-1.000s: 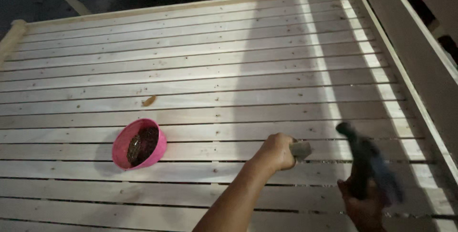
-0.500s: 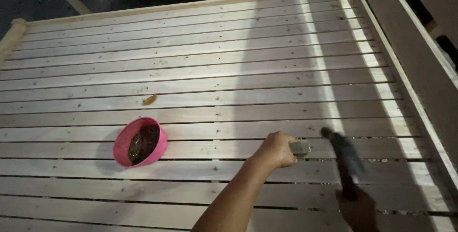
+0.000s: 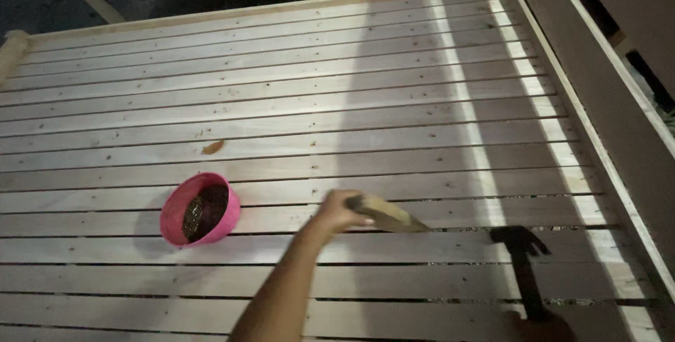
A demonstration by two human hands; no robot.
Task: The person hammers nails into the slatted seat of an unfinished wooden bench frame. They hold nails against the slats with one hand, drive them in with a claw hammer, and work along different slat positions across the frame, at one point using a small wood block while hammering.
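Observation:
My left hand (image 3: 336,214) reaches out over a pale slatted wooden frame (image 3: 351,103) and grips one end of a short wooden piece (image 3: 392,217), which points right and lies low over a slat. My right hand (image 3: 547,328), dark and mostly cut off at the bottom edge, holds the handle of a dark claw hammer (image 3: 519,242). The hammer's head is down at the slats, a little to the right of the wooden piece's free end.
A pink bowl (image 3: 176,205) with dark small pieces inside sits on the slats left of my left hand. A small brown chip (image 3: 212,147) lies above it. A tall side rail (image 3: 598,103) borders the frame on the right. Gaps run between the slats.
The hammer has swung down from a raised position to the slats. The wooden piece in my left hand now shows longer and points right.

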